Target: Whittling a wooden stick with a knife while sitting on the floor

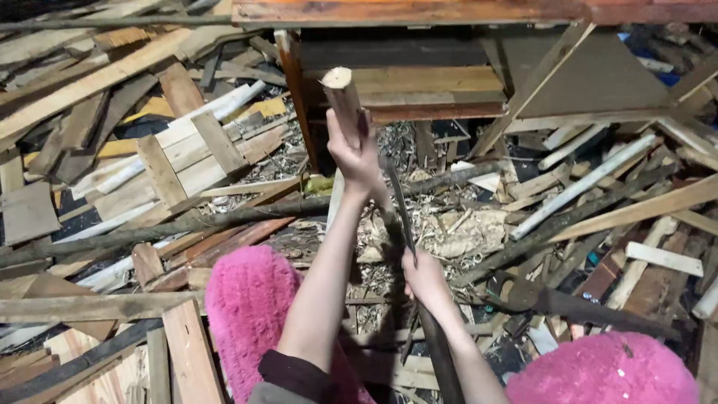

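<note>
Round wooden stick (345, 97), pale cut end up, bark partly stripped, gripped upright in left hand (357, 153). Curved dark blade (400, 202) (edge against stick) clenched by right hand (425, 278). Shavings (464, 228) below.

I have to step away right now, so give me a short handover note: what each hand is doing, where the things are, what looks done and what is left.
Left hand: gripped around a round wooden stick, held upright, its pale cut end on top.
Right hand: closed on the handle of a long curved blade, which lies against the stick's lower part.
Around: wood shavings heaped under the stick, loose planks on all sides, a wooden bench behind.
Done: shavings suggest some trimming; the stick's lower part is hidden, so how much is unclear.
Left: probably more shaving of the stick; the upper part under the left hand looks unworked.
</note>
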